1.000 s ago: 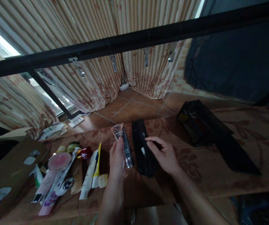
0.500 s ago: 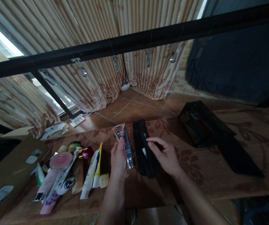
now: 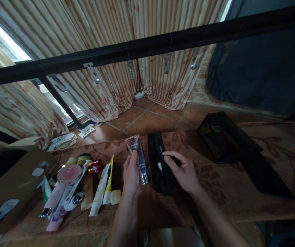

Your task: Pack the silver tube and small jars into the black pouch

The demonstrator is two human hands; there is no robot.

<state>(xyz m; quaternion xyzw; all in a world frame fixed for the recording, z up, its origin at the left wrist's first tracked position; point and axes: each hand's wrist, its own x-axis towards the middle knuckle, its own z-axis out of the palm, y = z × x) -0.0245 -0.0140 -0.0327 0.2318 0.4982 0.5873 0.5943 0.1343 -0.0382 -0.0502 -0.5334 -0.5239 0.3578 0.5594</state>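
My left hand (image 3: 132,173) is closed round a dark grey squeeze tube (image 3: 140,159) with a shiny silver cap, its thumb over the printed front. Just to the right lies a narrow black pouch (image 3: 155,151), its opening showing something whitish inside. The fingertips of my right hand (image 3: 182,169) pinch the pouch's right edge. Left of my hands, a white tube (image 3: 100,188), a yellow tube (image 3: 108,185) and a small cream-coloured jar (image 3: 115,197) lie side by side.
A pile of cosmetics with a round pink compact (image 3: 69,174) and a red-capped bottle (image 3: 96,166) lies at left, by a cardboard box (image 3: 19,192). An open black case (image 3: 221,144) lies at right on the patterned cloth (image 3: 183,212). A dark rail (image 3: 137,48) crosses behind.
The whole view has shifted slightly, so things appear a little further right. Both hands keep the same hold on the tube and the pouch.
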